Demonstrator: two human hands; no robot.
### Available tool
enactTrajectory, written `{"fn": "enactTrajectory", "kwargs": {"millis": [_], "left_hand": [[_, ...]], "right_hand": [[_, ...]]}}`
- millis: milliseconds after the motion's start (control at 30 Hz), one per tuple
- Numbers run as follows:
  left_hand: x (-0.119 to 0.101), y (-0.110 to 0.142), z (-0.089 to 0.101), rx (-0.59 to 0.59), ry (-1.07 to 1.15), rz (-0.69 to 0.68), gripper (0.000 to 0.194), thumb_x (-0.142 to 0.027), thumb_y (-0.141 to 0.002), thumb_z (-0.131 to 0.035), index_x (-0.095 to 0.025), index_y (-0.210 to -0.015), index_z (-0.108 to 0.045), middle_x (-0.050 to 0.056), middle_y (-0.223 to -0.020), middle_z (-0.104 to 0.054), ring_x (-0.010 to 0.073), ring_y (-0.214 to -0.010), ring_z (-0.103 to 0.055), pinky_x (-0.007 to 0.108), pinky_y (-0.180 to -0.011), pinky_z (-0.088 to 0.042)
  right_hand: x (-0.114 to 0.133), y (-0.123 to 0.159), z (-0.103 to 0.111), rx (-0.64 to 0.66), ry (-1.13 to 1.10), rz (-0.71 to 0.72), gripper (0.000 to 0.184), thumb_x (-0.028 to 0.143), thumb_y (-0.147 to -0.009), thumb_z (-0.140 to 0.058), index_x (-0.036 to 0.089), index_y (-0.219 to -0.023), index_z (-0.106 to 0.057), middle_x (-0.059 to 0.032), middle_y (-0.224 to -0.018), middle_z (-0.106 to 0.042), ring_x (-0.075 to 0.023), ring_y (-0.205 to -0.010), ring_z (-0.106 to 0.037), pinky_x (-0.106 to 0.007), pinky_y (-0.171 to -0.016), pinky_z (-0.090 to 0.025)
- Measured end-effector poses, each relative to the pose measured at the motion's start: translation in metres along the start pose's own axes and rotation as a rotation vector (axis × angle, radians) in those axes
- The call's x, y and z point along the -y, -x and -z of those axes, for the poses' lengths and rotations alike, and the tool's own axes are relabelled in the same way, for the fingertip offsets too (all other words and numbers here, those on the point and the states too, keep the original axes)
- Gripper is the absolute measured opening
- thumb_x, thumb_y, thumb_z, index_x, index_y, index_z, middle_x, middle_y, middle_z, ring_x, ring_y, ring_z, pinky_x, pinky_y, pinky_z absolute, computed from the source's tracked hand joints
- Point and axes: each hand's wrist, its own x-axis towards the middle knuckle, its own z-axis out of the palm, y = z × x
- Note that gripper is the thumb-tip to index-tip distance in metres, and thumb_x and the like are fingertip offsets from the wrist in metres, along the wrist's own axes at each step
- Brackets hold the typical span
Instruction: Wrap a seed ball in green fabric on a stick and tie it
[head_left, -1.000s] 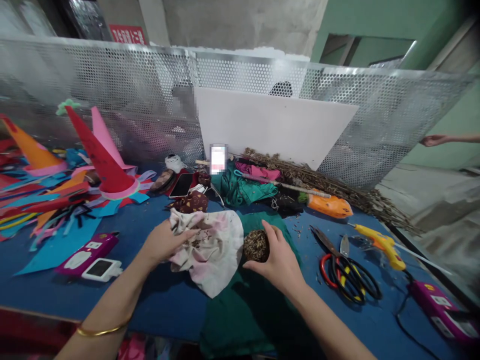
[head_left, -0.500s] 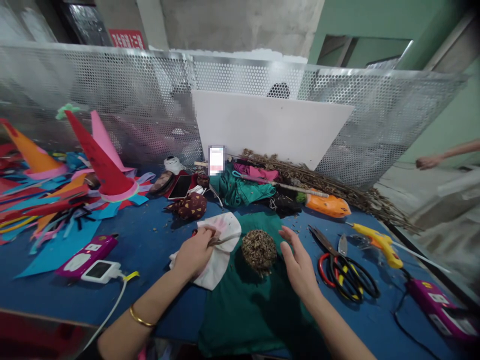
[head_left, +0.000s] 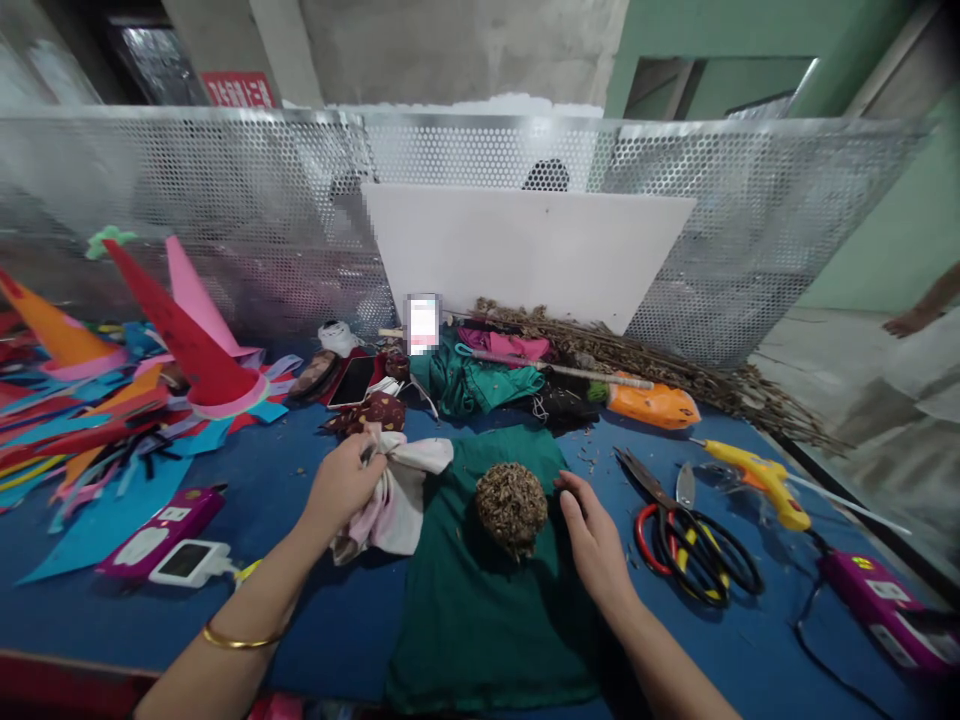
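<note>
Blue desk [head_left: 337, 640], dried-plant work in the middle.

Ball [head_left: 511, 505] of dried, flaky plant matter sits on a dark green cloth [head_left: 465, 620]. Cloth is spread flat from mid-desk down to the near edge; ball lies on its far half, away from that edge, with a few wisps poking out at its lower side.

Left hand [head_left: 345, 485]: grip closed, thumb against fingers, on a bunched corner of a white cloth [head_left: 397, 505] with pinkish stains. Rest of that cloth hangs in folds to the left of the ball, apart from it, a flap turned toward the desk's far edge.

Right hand [head_left: 596, 545]: grip loose and part-open, nothing in it. Fingertips just beside the ball's right side; a narrow gap shows, no contact that I can make out.

Step in hand, as I judge it: clearing the white cloth off to one side, ball bare on the green. The posture calls for the left fingers to let go of the cloth before that hand can serve the ball. Taking up the ball would want both palms cupped round it, pressure light; it looks crumbly, and loose flecks dot the desk beyond the green cloth.

Toward the desk's right edge: scissors [head_left: 671, 500], yellow glue gun [head_left: 754, 470] with white stick. Along the far edge: dried stalks [head_left: 652, 350], orange packet [head_left: 652, 405], brown patterned bundle [head_left: 375, 412].
</note>
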Motion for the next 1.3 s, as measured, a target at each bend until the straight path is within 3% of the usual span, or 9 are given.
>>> {"fn": "enactTrajectory", "kwargs": {"millis": [200, 333, 467, 600, 800, 933, 1033, 1200, 1300], "left_hand": [[-0.014, -0.031, 0.022, -0.321, 0.088, 0.099, 0.012, -0.028, -0.075, -0.046, -0.019, -0.079, -0.053, 0.007, -0.081, -0.062, 0.0245, -0.081, -0.06, 0.03, -0.071, -0.044], [-0.029, -0.062, 0.019, -0.499, 0.011, 0.023, 0.011, -0.025, -0.079, -0.045, -0.018, -0.08, -0.053, 0.011, -0.089, -0.06, 0.0252, -0.089, -0.059, 0.032, -0.078, -0.045], [-0.039, -0.083, 0.002, -0.424, -0.146, -0.077, 0.014, -0.022, -0.082, -0.044, -0.015, -0.086, -0.056, 0.012, -0.091, -0.058, 0.0255, -0.089, -0.059, 0.032, -0.076, -0.045], [-0.04, -0.088, -0.024, -0.191, -0.359, -0.287, 0.025, -0.017, -0.085, -0.04, -0.012, -0.102, -0.058, 0.013, -0.104, -0.057, 0.0232, -0.09, -0.06, 0.03, -0.075, -0.044], [-0.037, -0.082, -0.044, 0.025, -0.443, -0.455, 0.025, -0.013, -0.081, -0.043, -0.008, -0.089, -0.067, 0.015, -0.094, -0.065, 0.0256, -0.093, -0.06, 0.032, -0.082, -0.042], [-0.047, -0.059, -0.03, 0.016, -0.429, -0.479, 0.03, -0.014, -0.077, -0.049, -0.009, -0.103, -0.064, 0.018, -0.106, -0.064, 0.0306, -0.099, -0.058, 0.039, -0.089, -0.039], [-0.052, -0.032, -0.02, -0.059, -0.236, -0.43, 0.034, -0.02, -0.084, -0.041, -0.018, -0.112, -0.06, 0.011, -0.117, -0.063, 0.0259, -0.105, -0.057, 0.034, -0.088, -0.04], [-0.044, -0.006, -0.026, 0.221, -0.049, -0.226, 0.025, -0.031, -0.081, -0.047, -0.023, -0.094, -0.067, 0.005, -0.099, -0.071, 0.0246, -0.09, -0.063, 0.032, -0.074, -0.045], [-0.053, -0.001, -0.033, 0.241, 0.133, -0.25, 0.026, -0.031, -0.083, -0.046, -0.022, -0.093, -0.068, 0.004, -0.098, -0.071, 0.0236, -0.093, -0.063, 0.032, -0.082, -0.045]], "right_hand": [[0.001, 0.002, -0.001, 0.021, 0.018, -0.025, 0.046, 0.051, -0.089, -0.039, 0.021, -0.119, -0.055, -0.0086, -0.12, -0.062, -0.0246, -0.115, -0.055, -0.038, -0.098, -0.042], [0.001, 0.003, -0.002, 0.041, 0.036, -0.039, 0.048, 0.053, -0.089, -0.037, 0.02, -0.121, -0.053, -0.0096, -0.124, -0.06, -0.0251, -0.118, -0.052, -0.039, -0.099, -0.041], [0.0, 0.003, -0.002, 0.051, 0.08, -0.054, 0.049, 0.053, -0.09, -0.035, 0.019, -0.121, -0.053, -0.0097, -0.126, -0.058, -0.0255, -0.119, -0.052, -0.039, -0.099, -0.041], [-0.001, 0.003, -0.002, 0.039, 0.128, -0.029, 0.048, 0.051, -0.089, -0.037, 0.02, -0.121, -0.055, -0.0089, -0.126, -0.059, -0.0253, -0.117, -0.053, -0.039, -0.099, -0.041], [-0.002, 0.004, -0.004, 0.027, 0.147, -0.008, 0.044, 0.05, -0.089, -0.039, 0.022, -0.119, -0.057, -0.0074, -0.123, -0.06, -0.0247, -0.115, -0.055, -0.039, -0.098, -0.041], [-0.004, -0.002, -0.001, -0.019, 0.021, -0.005, 0.044, 0.05, -0.089, -0.038, 0.02, -0.113, -0.059, -0.0084, -0.119, -0.063, -0.0235, -0.111, -0.057, -0.036, -0.095, -0.045], [-0.007, -0.009, 0.01, -0.093, -0.067, -0.012, 0.043, 0.05, -0.088, -0.041, 0.019, -0.111, -0.059, -0.01, -0.114, -0.065, -0.0236, -0.108, -0.059, -0.037, -0.094, -0.046], [-0.014, -0.005, 0.046, -0.098, 0.179, -0.056, 0.036, 0.047, -0.08, -0.052, 0.022, -0.104, -0.061, -0.0074, -0.104, -0.068, -0.0249, -0.095, -0.063, -0.04, -0.086, -0.048], [-0.016, 0.006, 0.06, -0.001, 0.373, -0.104, 0.032, 0.049, -0.078, -0.055, 0.024, -0.096, -0.064, -0.0052, -0.096, -0.068, -0.0251, -0.088, -0.064, -0.039, -0.08, -0.048]]}}
